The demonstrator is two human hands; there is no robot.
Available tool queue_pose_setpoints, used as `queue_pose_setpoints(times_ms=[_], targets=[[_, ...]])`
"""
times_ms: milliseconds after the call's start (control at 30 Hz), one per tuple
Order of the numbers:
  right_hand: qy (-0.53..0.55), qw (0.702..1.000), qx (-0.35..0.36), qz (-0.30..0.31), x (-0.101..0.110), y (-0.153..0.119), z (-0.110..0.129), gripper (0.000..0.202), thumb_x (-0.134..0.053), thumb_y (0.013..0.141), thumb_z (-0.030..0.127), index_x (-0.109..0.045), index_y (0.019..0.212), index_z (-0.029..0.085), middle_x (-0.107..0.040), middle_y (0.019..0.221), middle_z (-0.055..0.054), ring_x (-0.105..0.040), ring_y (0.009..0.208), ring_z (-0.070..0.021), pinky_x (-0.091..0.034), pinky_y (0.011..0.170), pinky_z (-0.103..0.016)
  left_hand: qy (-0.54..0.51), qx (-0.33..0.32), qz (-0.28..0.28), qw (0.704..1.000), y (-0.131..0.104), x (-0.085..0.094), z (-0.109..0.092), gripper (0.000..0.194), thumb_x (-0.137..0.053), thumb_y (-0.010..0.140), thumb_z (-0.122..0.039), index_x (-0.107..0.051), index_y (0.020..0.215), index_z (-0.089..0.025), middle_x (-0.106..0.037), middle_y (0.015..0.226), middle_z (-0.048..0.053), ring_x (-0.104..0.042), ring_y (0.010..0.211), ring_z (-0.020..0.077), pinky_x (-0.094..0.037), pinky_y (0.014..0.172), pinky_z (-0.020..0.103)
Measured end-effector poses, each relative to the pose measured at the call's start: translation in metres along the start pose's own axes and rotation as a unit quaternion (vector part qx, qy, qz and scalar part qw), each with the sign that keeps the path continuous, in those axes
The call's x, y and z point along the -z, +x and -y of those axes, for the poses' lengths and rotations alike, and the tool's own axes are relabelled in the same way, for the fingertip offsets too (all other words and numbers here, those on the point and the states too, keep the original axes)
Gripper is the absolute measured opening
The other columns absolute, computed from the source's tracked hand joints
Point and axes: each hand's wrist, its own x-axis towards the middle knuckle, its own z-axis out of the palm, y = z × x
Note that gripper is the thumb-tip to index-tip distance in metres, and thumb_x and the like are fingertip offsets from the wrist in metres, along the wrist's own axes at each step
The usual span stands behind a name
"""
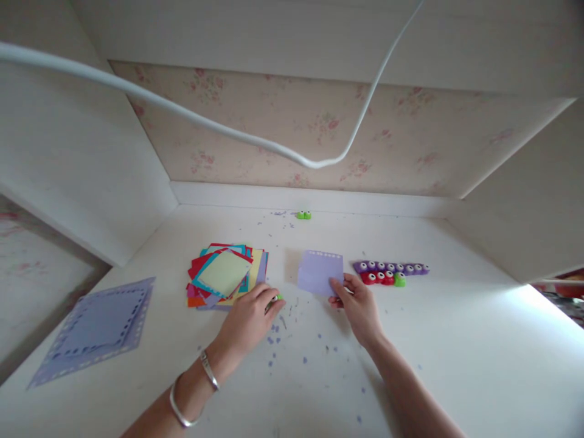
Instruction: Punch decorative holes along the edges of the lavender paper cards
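The purple paper [319,272] is pinched in the right hand [353,301]; the left hand [255,309], palm down, grips a green piece [278,297].

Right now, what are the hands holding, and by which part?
Right hand: purple sheet, by its near right corner. Left hand: small green object, held part hidden.

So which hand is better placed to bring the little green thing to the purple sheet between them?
Probably the left hand: its fingers hold the green thing, while the right hand grips the purple sheet by its near right corner.
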Motion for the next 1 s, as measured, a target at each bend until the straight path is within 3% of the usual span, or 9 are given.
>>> queue_pose_setpoints(times_ms=[200,333,733,1000], targets=[[-0.019,0.999,-0.03,0.025,-0.01,-0.009,0.003,0.046,-0.07,0.071,0.052,-0.059,0.099,0.017,-0.065,0.081,-0.003,-0.059,0.05,-0.0111,-0.05,0.048,-0.026,-0.052,-0.012,-0.007,0.999,-0.008,-0.008,0.01,0.026,-0.061,0.088,-0.033,-0.06,0.111,-0.022,-0.06,0.106,0.006,-0.063,0.091,0.0187,-0.053,0.082,0.034],[-0.027,0.998,-0.038,0.052,-0.009,-0.008,-0.001,0.042,-0.069,0.074,0.049,-0.058,0.098,0.017,-0.065,0.078,-0.002,-0.059,0.051,-0.0113,-0.051,0.05,-0.026,-0.083,-0.008,-0.002,0.997,-0.011,-0.009,0.018,0.03,-0.058,0.089,-0.023,-0.056,0.119,-0.024,-0.06,0.115,0.006,-0.061,0.101,0.0194,-0.051,0.09,0.035],[-0.048,0.995,-0.041,0.078,-0.007,-0.008,-0.004,0.039,-0.066,0.077,0.047,-0.059,0.1,0.017,-0.066,0.075,-0.003,-0.059,0.054,-0.0127,-0.051,0.051,-0.026,-0.218,0.064,-0.014,0.974,-0.009,-0.019,0.025,0.023,-0.059,0.087,-0.019,-0.058,0.11,-0.022,-0.066,0.102,0.004,-0.067,0.083,0.0147,-0.057,0.079,0.029],[-0.047,0.995,-0.035,0.081,-0.005,-0.006,-0.012,0.04,-0.066,0.077,0.048,-0.059,0.101,0.017,-0.068,0.078,-0.004,-0.063,0.053,-0.0142,-0.053,0.05,-0.027,-0.224,0.062,-0.016,0.972,-0.008,-0.024,0.027,0.023,-0.059,0.088,-0.022,-0.059,0.11,-0.022,-0.067,0.102,0.005,-0.068,0.083,0.0166,-0.058,0.077,0.031]])
